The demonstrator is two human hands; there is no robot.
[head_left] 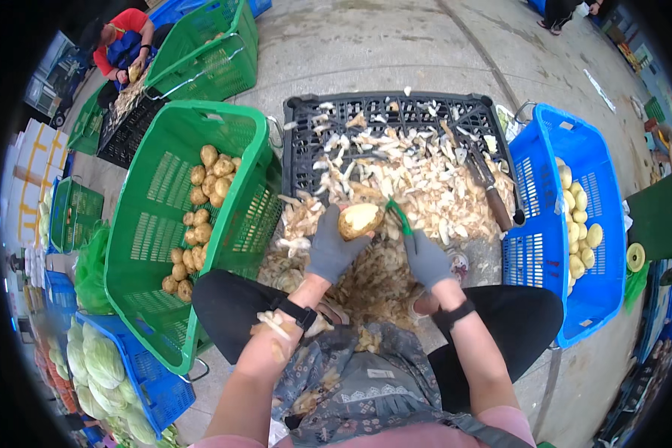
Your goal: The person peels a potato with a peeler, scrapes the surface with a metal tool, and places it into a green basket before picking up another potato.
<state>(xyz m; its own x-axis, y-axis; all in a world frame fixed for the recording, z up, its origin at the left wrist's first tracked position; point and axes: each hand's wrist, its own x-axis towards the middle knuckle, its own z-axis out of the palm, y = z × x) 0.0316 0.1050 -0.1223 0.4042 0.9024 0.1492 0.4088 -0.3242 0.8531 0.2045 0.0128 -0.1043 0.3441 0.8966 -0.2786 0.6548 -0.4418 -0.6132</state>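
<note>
In my gloved left hand (331, 250) is a partly peeled potato (361, 219), pale on top with brown skin still along its lower side. My right hand (426, 258), also in a grey glove, grips a green peeler (400, 216) whose head is close to the potato's right side. Both hands are over a black plastic crate (300, 127) strewn with peelings (418, 172). A knife (493, 196) with a brown handle lies on the peelings at the crate's right. Bits of peel cling to my left forearm.
On the left stands a green basket (146, 153) of unpeeled potatoes (216, 173); on the right, a blue basket (609, 224) of peeled potatoes (577, 263). Cabbages (103, 358) fill a blue crate at lower left. A person in red (131, 37) sits working at far left.
</note>
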